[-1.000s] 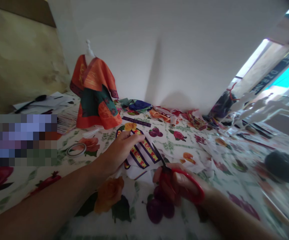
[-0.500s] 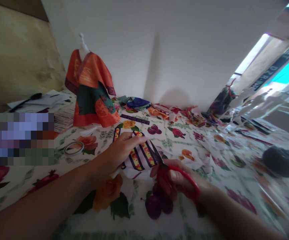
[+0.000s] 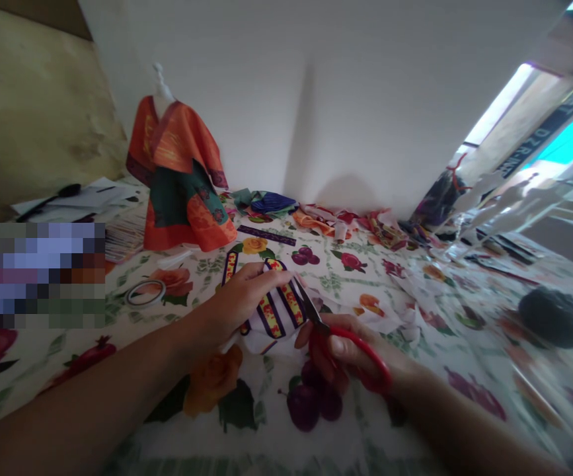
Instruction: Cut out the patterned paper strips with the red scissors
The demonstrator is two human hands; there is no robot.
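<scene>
My left hand (image 3: pixel 246 294) pinches a piece of white paper (image 3: pixel 254 340) between thumb and fingers. Yellow-and-red floral strips with dark purple borders (image 3: pixel 269 314) run across this piece. In my right hand (image 3: pixel 355 344) is a pair of scissors (image 3: pixel 378 370) with red handles, its fingers in the loops. The dark blades point up and left and lie along the right edge of the piece; whether they are apart is hard to see. A similar floral strip (image 3: pixel 230 266) lies just behind my left hand.
A small dress form in an orange and green robe (image 3: pixel 180 149) stands at back left. A tape roll (image 3: pixel 146 292) lies nearer. Fabric scraps (image 3: pixel 326 221) line the wall, with a dark purple strip (image 3: pixel 266 235) before them. A dark bundle (image 3: pixel 558 317) sits at right on the flowered tablecloth (image 3: pixel 207 443).
The scissors have shifted slightly left, and their blades sit closer against the edge of the striped paper. My left hand keeps its hold in nearly the same place.
</scene>
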